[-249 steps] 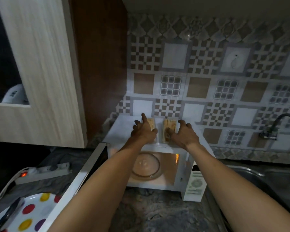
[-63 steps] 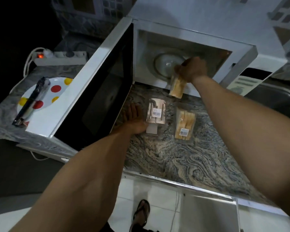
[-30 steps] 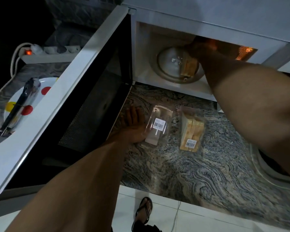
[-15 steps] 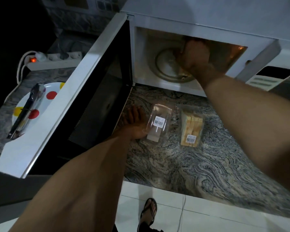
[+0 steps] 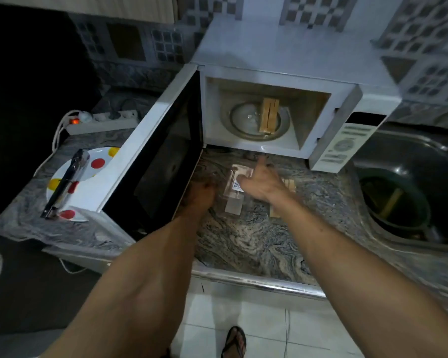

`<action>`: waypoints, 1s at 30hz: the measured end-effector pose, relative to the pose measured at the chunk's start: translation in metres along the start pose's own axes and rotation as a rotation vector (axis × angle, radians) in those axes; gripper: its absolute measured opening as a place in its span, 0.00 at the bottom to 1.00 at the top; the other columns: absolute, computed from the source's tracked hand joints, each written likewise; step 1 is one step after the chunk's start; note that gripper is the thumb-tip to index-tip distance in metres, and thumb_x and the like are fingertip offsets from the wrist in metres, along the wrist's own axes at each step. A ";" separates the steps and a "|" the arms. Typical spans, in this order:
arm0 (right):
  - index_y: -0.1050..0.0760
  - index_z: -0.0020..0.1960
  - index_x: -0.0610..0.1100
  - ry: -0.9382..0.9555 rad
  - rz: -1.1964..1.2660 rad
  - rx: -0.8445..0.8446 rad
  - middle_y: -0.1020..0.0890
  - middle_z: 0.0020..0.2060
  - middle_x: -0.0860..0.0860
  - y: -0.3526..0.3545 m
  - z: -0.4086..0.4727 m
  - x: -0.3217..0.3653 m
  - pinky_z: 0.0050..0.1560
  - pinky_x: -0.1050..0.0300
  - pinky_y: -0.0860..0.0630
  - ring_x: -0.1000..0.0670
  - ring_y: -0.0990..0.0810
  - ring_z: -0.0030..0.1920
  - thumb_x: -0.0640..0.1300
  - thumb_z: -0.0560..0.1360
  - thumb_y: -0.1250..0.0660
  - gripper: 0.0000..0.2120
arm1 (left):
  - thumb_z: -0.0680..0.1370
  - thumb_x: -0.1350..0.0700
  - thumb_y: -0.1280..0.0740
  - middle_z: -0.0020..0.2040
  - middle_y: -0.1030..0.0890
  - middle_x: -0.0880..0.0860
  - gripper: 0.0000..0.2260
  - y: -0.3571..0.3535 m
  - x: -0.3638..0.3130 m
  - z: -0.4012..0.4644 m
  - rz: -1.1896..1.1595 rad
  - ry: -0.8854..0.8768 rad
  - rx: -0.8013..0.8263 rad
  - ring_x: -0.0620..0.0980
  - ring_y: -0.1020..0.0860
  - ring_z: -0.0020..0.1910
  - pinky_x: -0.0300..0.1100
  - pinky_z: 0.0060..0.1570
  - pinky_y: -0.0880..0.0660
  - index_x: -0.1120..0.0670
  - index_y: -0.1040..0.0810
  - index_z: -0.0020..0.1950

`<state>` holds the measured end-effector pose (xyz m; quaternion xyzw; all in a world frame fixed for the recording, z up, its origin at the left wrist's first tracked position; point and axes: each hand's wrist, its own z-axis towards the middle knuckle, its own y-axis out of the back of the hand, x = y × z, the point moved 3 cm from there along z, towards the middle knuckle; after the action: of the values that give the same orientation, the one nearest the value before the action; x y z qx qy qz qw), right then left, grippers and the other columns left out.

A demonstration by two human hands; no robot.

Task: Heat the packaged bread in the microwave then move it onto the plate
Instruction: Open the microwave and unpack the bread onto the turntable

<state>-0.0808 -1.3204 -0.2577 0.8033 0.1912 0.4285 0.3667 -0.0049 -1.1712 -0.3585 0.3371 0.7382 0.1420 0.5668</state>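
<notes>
Inside the open microwave [image 5: 282, 73], on the glass turntable [image 5: 246, 122]: two slices of bread [image 5: 269, 115], standing on edge and leaning together, out of their wrapping. On the worktop [image 5: 256, 244] in front, an empty clear packet [image 5: 234, 188] with a barcode label, and just to its right a second packet of bread [image 5: 287, 186], mostly hidden under the right hand [image 5: 261, 183]. Right hand hovering low over both packets, fingers [image 5: 260, 164] loosely spread and pointing toward the oven, holding nothing. Left hand [image 5: 199, 193] resting flat on the worktop beside the empty packet, close to the swung-out door [image 5: 150, 164], fingers relaxed and also empty (dim light, so cannot tell about actual contact with the plastic). Far left, partly behind the door: spotted plate [image 5: 96, 164] with a pair of tongs [image 5: 67, 182] lying across it.

Likely handling: bread light, soft, easily squashed or torn, so best taken by the crust edges with a gentle pinch, or both slices together from the sides. After heating, probably hot and limper, hence the tongs. Packet thin, slick, crackly; easiest to grip at its sealed end. Door not yet closed, heating not yet started.
</notes>
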 end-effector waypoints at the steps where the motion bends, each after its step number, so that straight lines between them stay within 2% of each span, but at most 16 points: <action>1: 0.50 0.80 0.44 -0.018 0.002 -0.008 0.31 0.73 0.40 -0.005 -0.006 -0.005 0.63 0.49 0.28 0.38 0.30 0.70 0.52 0.78 0.33 0.38 | 0.79 0.56 0.36 0.66 0.22 0.59 0.15 0.003 0.002 -0.001 -0.034 -0.012 -0.001 0.58 0.25 0.67 0.49 0.69 0.31 0.57 0.20 0.64; 4: 0.34 0.72 0.39 -0.049 0.012 -0.046 0.25 0.66 0.40 -0.016 -0.018 -0.015 0.54 0.54 0.26 0.41 0.22 0.61 0.50 0.79 0.32 0.26 | 0.75 0.65 0.34 0.58 0.17 0.58 0.13 0.009 0.004 -0.016 -0.077 0.010 -0.046 0.57 0.20 0.59 0.42 0.61 0.25 0.60 0.16 0.57; 6: 0.24 0.61 0.38 -0.075 0.033 -0.026 0.20 0.59 0.41 -0.022 -0.020 -0.020 0.51 0.55 0.25 0.44 0.21 0.51 0.48 0.79 0.33 0.16 | 0.73 0.63 0.32 0.55 0.16 0.58 0.12 0.007 0.008 -0.025 -0.080 0.029 -0.056 0.56 0.19 0.55 0.44 0.59 0.23 0.59 0.15 0.55; 7: 0.22 0.59 0.38 -0.082 0.027 -0.014 0.18 0.57 0.42 -0.025 -0.020 -0.025 0.50 0.56 0.25 0.44 0.22 0.49 0.48 0.79 0.33 0.15 | 0.72 0.61 0.32 0.53 0.15 0.59 0.12 0.002 0.012 -0.025 -0.095 0.038 -0.037 0.56 0.17 0.53 0.46 0.57 0.21 0.59 0.14 0.52; 9: 0.22 0.60 0.38 -0.084 -0.003 0.007 0.18 0.57 0.42 -0.032 -0.020 -0.033 0.49 0.58 0.26 0.43 0.20 0.52 0.48 0.78 0.32 0.16 | 0.71 0.57 0.34 0.45 0.14 0.61 0.10 -0.006 0.019 -0.025 -0.148 0.104 0.001 0.57 0.16 0.46 0.52 0.50 0.19 0.60 0.14 0.43; 11: 0.23 0.62 0.38 -0.092 -0.016 0.006 0.18 0.57 0.42 -0.038 -0.020 -0.040 0.49 0.58 0.27 0.42 0.19 0.55 0.49 0.78 0.32 0.18 | 0.70 0.55 0.35 0.40 0.15 0.61 0.10 -0.015 0.025 -0.020 -0.259 0.184 0.039 0.58 0.16 0.39 0.53 0.46 0.18 0.59 0.18 0.34; 14: 0.22 0.61 0.39 -0.097 -0.002 0.003 0.18 0.54 0.43 -0.048 -0.020 -0.048 0.47 0.58 0.25 0.44 0.19 0.49 0.48 0.77 0.31 0.16 | 0.63 0.44 0.29 0.41 0.14 0.57 0.16 -0.013 0.013 -0.036 -0.293 0.192 0.125 0.54 0.16 0.36 0.46 0.41 0.19 0.57 0.18 0.38; 15: 0.22 0.59 0.40 -0.093 0.013 0.002 0.17 0.52 0.44 -0.052 -0.018 -0.049 0.48 0.56 0.22 0.44 0.18 0.47 0.48 0.77 0.31 0.15 | 0.63 0.45 0.26 0.39 0.14 0.57 0.16 -0.011 0.009 -0.042 -0.259 0.169 0.156 0.54 0.16 0.35 0.45 0.38 0.20 0.58 0.17 0.39; 16: 0.22 0.57 0.41 -0.094 0.036 0.004 0.17 0.50 0.45 -0.056 -0.017 -0.051 0.48 0.54 0.19 0.45 0.17 0.46 0.48 0.77 0.31 0.13 | 0.65 0.50 0.25 0.37 0.15 0.56 0.11 -0.010 0.004 -0.048 -0.217 0.141 0.174 0.54 0.17 0.33 0.44 0.35 0.20 0.58 0.17 0.38; 17: 0.21 0.53 0.42 -0.097 0.060 0.002 0.16 0.48 0.46 -0.059 -0.016 -0.052 0.49 0.52 0.18 0.45 0.16 0.45 0.48 0.77 0.31 0.10 | 0.68 0.56 0.26 0.34 0.16 0.56 0.05 -0.011 0.003 -0.051 -0.173 0.122 0.190 0.54 0.18 0.30 0.44 0.34 0.21 0.58 0.17 0.36; 19: 0.23 0.45 0.44 -0.114 0.097 0.009 0.14 0.45 0.45 -0.062 -0.015 -0.055 0.49 0.50 0.17 0.45 0.14 0.43 0.47 0.78 0.31 0.07 | 0.70 0.65 0.29 0.31 0.19 0.58 0.04 -0.012 0.001 -0.054 -0.139 0.106 0.196 0.53 0.22 0.26 0.43 0.31 0.23 0.59 0.17 0.35; 23: 0.26 0.38 0.46 -0.147 0.178 0.012 0.14 0.42 0.45 -0.064 -0.012 -0.058 0.44 0.52 0.15 0.48 0.13 0.37 0.44 0.78 0.31 0.11 | 0.70 0.67 0.30 0.31 0.19 0.59 0.03 -0.014 0.007 -0.050 -0.189 0.149 0.169 0.52 0.23 0.25 0.41 0.31 0.24 0.64 0.17 0.39; 26: 0.24 0.38 0.46 -0.173 0.219 0.034 0.14 0.38 0.45 -0.064 -0.008 -0.059 0.45 0.50 0.15 0.48 0.13 0.36 0.39 0.78 0.31 0.10 | 0.72 0.68 0.30 0.24 0.21 0.55 0.07 -0.014 0.009 -0.047 -0.205 0.170 0.190 0.49 0.24 0.21 0.41 0.30 0.23 0.61 0.19 0.34; 29: 0.20 0.47 0.39 -0.206 0.248 0.064 0.14 0.37 0.43 -0.065 -0.004 -0.061 0.47 0.47 0.15 0.47 0.13 0.37 0.35 0.76 0.29 0.01 | 0.72 0.68 0.30 0.21 0.23 0.52 0.08 -0.014 0.009 -0.045 -0.218 0.172 0.207 0.46 0.25 0.19 0.38 0.26 0.25 0.61 0.20 0.33; 30: 0.19 0.50 0.38 -0.216 0.243 0.068 0.14 0.37 0.43 -0.065 -0.002 -0.061 0.47 0.47 0.15 0.48 0.13 0.37 0.35 0.76 0.28 0.04 | 0.72 0.68 0.30 0.20 0.23 0.51 0.08 -0.014 0.008 -0.046 -0.221 0.173 0.208 0.46 0.26 0.18 0.38 0.26 0.26 0.61 0.20 0.33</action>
<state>-0.1166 -1.3148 -0.3395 0.8739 0.0665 0.3743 0.3030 -0.0533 -1.1684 -0.3583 0.2975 0.8274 0.0301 0.4754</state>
